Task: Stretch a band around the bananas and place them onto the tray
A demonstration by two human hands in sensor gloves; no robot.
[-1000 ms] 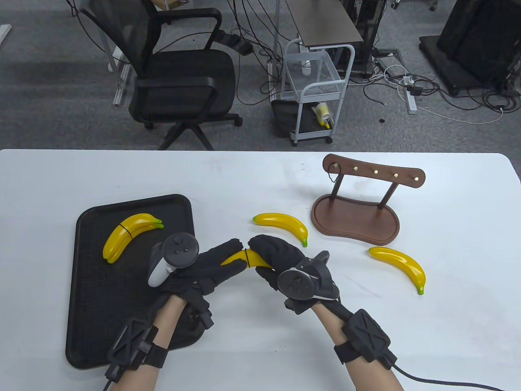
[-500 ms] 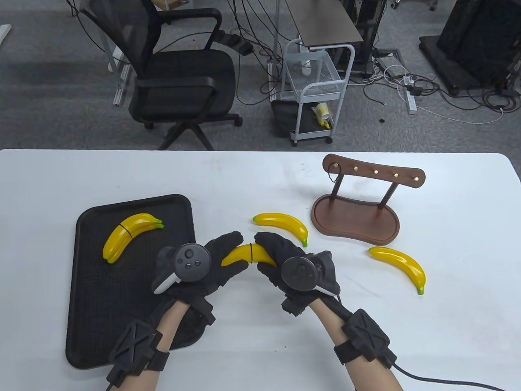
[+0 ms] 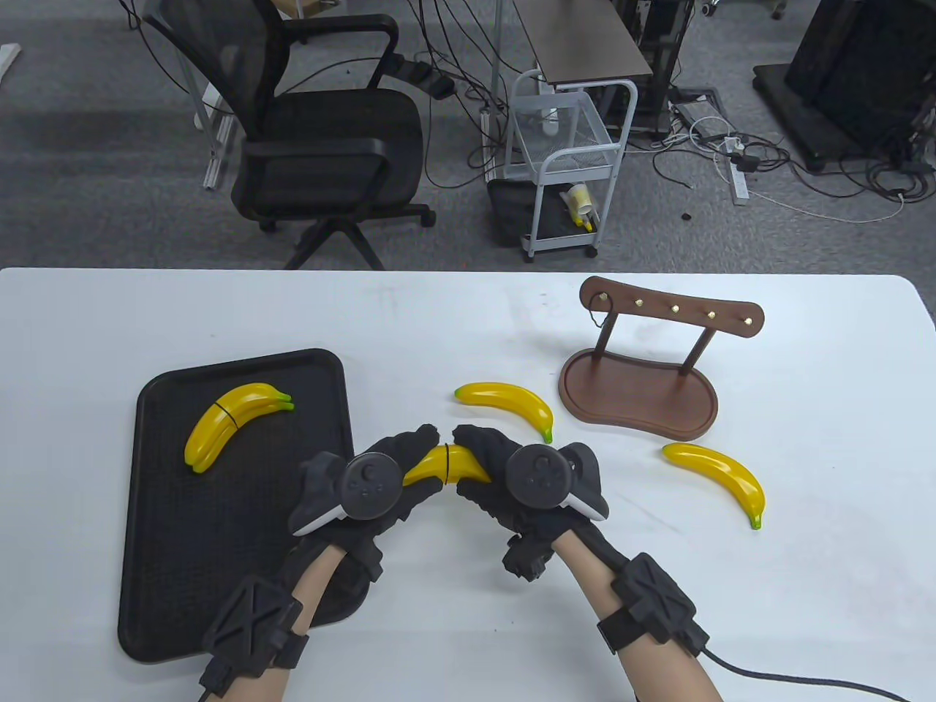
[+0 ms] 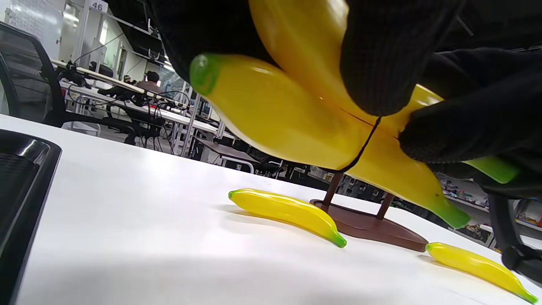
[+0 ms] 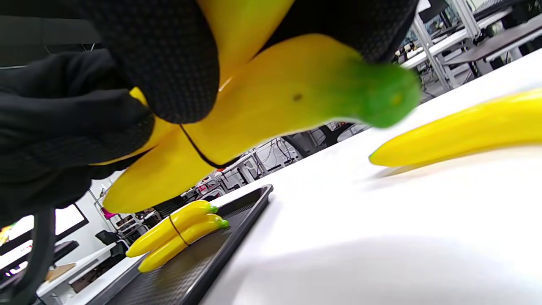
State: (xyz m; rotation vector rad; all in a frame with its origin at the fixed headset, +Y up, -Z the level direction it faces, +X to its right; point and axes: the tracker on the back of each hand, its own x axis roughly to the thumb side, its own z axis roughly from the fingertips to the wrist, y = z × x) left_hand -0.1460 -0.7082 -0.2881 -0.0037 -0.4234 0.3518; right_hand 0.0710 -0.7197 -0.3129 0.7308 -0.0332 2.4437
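Observation:
Two yellow bananas [image 3: 447, 468] are held together just above the table, right of the black tray [image 3: 146, 526]. A thin black band [image 3: 444, 465] circles their middle. My left hand [image 3: 395, 457] grips their left half and my right hand [image 3: 486, 457] grips their right half. In the left wrist view the bananas [image 4: 279, 114] cross slightly, and gloved fingers [image 4: 381, 63] press at the band [image 4: 365, 140]. The right wrist view shows the same pair [image 5: 262, 110] and band [image 5: 195, 150] from below. Another banded pair [image 3: 234, 420] lies on the tray.
A loose banana [image 3: 508, 404] lies just beyond my hands and another [image 3: 720, 479] to the right. A brown wooden hook stand [image 3: 636, 387] sits at the back right. An office chair and a cart stand on the floor past the table's far edge.
Both hands have rolled over the held bananas, so their trackers now sit closer together. My left hand has shifted right, off the tray. The bananas stay in nearly the same spot.

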